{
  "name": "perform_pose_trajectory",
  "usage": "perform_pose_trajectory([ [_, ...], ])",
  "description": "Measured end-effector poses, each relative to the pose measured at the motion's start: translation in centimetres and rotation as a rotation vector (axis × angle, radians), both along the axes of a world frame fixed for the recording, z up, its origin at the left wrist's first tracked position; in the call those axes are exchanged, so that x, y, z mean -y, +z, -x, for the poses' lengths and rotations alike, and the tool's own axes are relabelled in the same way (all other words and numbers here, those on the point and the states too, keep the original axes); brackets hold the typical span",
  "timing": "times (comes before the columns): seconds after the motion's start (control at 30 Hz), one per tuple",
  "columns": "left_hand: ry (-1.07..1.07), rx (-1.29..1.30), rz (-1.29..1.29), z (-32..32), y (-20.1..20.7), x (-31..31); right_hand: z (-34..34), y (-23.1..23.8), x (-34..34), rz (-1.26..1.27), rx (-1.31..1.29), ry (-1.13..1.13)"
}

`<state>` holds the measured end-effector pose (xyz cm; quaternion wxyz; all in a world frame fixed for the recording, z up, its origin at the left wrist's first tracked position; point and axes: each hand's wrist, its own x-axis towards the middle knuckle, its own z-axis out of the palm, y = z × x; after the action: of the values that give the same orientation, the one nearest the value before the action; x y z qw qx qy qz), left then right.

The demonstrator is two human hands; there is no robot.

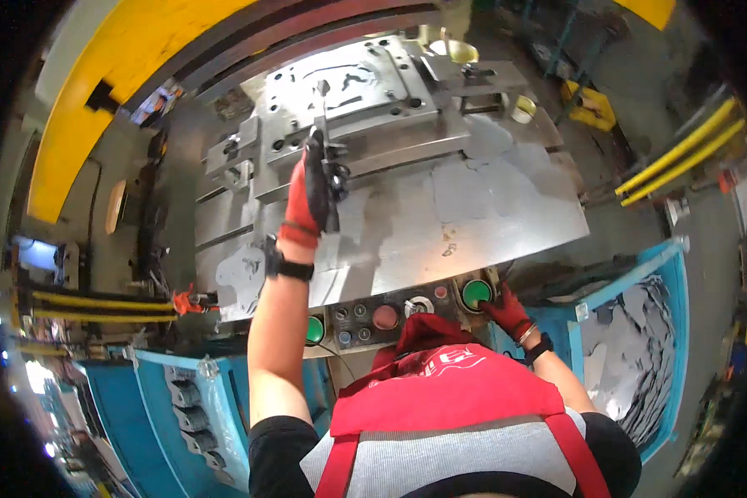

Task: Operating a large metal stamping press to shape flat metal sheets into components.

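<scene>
Grasping a dark hand tool (337, 178), the left hand (307, 191) in its red and black glove is holding it over the near side of a steel die block (369, 100), its slender shaft pointing away from the body. The fingers are seeming closed around the handle, though the glove is partly hiding them, so the exact grip is escaping view; the outstretched arm is probably letting the tip come over the block while the body is staying behind the near edge of the steel table (490, 224). The right hand (507, 315) is lying low and close to the body, fingers loosely extended, grasping nothing that shows; it is resting at the edge of the right green button (476, 295) on the control panel (361, 314), likely to be having it within easy reach, and whether it is pressing is impossible to tell. Flat metal pieces (631, 340) are lying loosely in the blue bin (681, 332) on the near right, which is presumably keeping them together beside the table. The tool is looking dark and bulky around the hand, narrowing toward a small, roundish tip, while the block's upper face is shining pale, with round holes and dark, irregular openings breaking its surface.
</scene>
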<state>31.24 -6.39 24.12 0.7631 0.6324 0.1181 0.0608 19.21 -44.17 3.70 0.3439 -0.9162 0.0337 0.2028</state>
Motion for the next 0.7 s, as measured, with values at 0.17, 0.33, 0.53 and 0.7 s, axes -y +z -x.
perform_pose_trajectory([
  [0.17, -0.036, -0.023, -0.111, -4.4, -1.5, -1.1, -2.8, 3.9, 0.5, 0.000, -0.026, 0.112],
  [0.33, 0.157, 0.038, -0.122, -0.6, 1.0, 0.9, -9.0, 6.3, -2.6, -0.454, 0.421, -0.096],
  [0.53, 0.263, -0.126, 0.078, 10.3, 1.8, 0.3, -19.1, 5.1, -5.7, -0.237, 0.660, 0.062],
  [0.7, 0.464, -0.160, -0.175, 20.2, -0.9, -0.7, -27.1, 4.5, -5.2, 0.077, 0.755, 0.130],
])
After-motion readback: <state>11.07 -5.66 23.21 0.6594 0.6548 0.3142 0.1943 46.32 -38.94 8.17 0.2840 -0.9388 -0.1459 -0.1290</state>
